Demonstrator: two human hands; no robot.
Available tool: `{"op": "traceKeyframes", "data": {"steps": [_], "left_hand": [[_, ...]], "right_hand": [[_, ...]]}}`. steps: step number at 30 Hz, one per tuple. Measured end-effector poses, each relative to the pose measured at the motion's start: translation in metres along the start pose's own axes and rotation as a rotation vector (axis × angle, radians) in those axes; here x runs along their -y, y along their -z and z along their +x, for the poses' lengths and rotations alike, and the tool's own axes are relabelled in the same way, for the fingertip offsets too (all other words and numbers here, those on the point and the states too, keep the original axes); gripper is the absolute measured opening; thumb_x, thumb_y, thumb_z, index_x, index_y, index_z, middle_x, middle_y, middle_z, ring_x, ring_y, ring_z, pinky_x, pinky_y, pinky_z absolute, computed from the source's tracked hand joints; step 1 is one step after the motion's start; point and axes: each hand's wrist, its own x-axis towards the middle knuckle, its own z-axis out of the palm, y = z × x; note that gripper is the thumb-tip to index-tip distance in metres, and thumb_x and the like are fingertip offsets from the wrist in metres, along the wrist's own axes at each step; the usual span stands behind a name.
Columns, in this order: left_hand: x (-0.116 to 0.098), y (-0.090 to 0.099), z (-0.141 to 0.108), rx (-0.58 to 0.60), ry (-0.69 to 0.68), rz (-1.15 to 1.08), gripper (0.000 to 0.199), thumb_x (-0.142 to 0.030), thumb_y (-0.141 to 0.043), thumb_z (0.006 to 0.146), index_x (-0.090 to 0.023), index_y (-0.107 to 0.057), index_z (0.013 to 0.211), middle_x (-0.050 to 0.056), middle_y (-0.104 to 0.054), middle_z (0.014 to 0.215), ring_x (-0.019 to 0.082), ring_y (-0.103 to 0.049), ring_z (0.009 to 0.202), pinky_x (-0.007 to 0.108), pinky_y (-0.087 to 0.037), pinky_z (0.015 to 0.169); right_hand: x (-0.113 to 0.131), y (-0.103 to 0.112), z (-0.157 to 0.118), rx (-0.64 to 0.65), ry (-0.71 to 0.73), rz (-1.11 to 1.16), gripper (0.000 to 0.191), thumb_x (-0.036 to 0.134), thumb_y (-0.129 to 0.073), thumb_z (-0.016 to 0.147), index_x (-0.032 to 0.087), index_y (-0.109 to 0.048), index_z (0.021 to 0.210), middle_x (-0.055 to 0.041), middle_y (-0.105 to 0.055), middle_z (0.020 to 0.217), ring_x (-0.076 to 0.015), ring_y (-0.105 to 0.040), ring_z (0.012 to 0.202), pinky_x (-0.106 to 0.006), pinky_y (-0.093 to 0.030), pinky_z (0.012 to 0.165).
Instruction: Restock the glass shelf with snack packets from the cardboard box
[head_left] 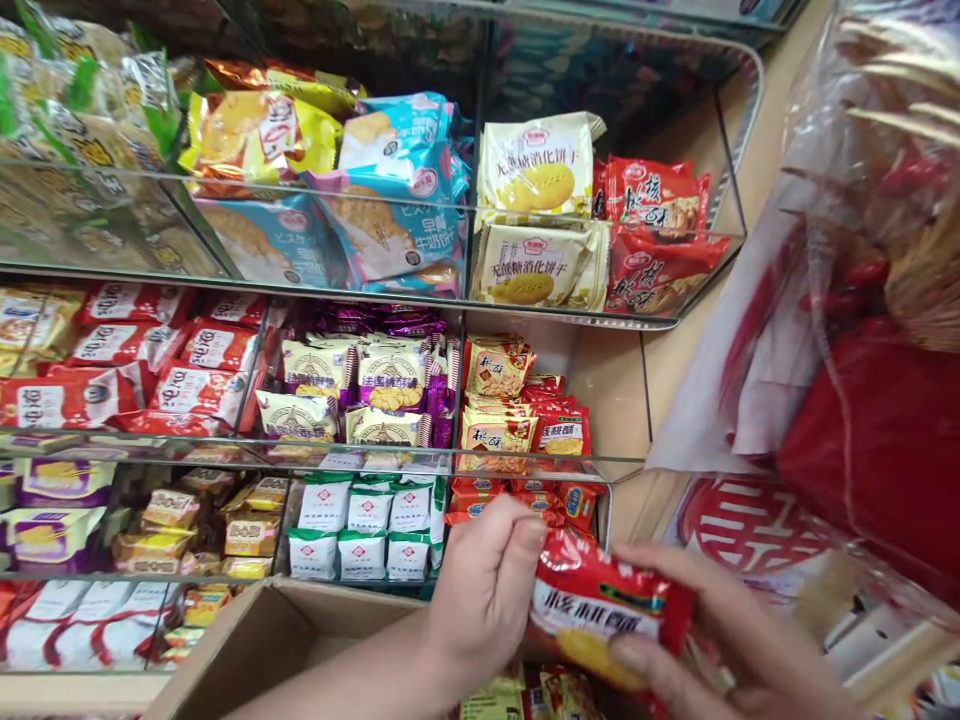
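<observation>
A red cookie packet point(600, 605) with a cream panel and a cookie picture is held tilted above an open cardboard box point(232, 640). My right hand point(720, 640) grips its right end, thumb across the front. At the left end, my left hand point(487, 575) is closed in a fist against the packet, its inner fingers hidden. Beneath the packet, small wrapped snacks point(495, 700) show inside the box. Just behind my hands, red walnut cookie packets point(564, 430) stand on a shelf beside yellowish packets point(496, 440).
Glass-fronted shelves hold white-and-green packets point(367, 527), purple-and-cream packets point(390, 375) and red-and-white packets point(199, 390). The upper shelf carries blue biscuit packets point(397, 190) and cream biscuit packets point(536, 170). A red item in clear plastic point(877, 450) hangs close on the right.
</observation>
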Motion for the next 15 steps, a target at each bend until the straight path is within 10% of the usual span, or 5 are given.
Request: {"op": "traceKeyframes", "data": {"steps": [5,10,15], "left_hand": [[-0.003,0.020,0.059,0.076,-0.292,0.411,0.021,-0.019,-0.038,0.089,-0.014,-0.055,0.101,0.007,-0.063,0.094,0.016,-0.058,0.089,0.029,-0.046,0.081],[0.004,0.015,0.106,0.422,-0.164,0.941,0.047,-0.027,-0.042,0.087,-0.003,-0.040,0.128,0.021,-0.035,0.140,0.029,-0.029,0.131,0.041,-0.026,0.106],[0.006,0.004,0.119,0.608,-0.034,1.060,0.052,-0.035,-0.037,0.089,-0.007,-0.037,0.132,0.018,-0.029,0.145,0.033,-0.025,0.133,0.048,-0.030,0.103]], "right_hand": [[-0.006,0.031,0.075,-0.160,0.081,-0.364,0.030,0.039,-0.055,0.078,0.026,-0.054,0.105,-0.0040,-0.067,0.088,-0.0196,-0.063,0.067,-0.029,-0.049,0.058],[-0.014,0.011,0.145,0.254,-0.093,-0.721,0.023,0.015,-0.052,0.078,0.015,-0.050,0.101,-0.0108,-0.062,0.095,-0.0234,-0.059,0.087,-0.029,-0.042,0.071],[-0.027,-0.020,0.162,0.456,-0.159,-0.774,0.025,0.010,-0.059,0.072,0.013,-0.054,0.096,-0.0127,-0.061,0.097,-0.0222,-0.059,0.089,-0.026,-0.042,0.072]]}}
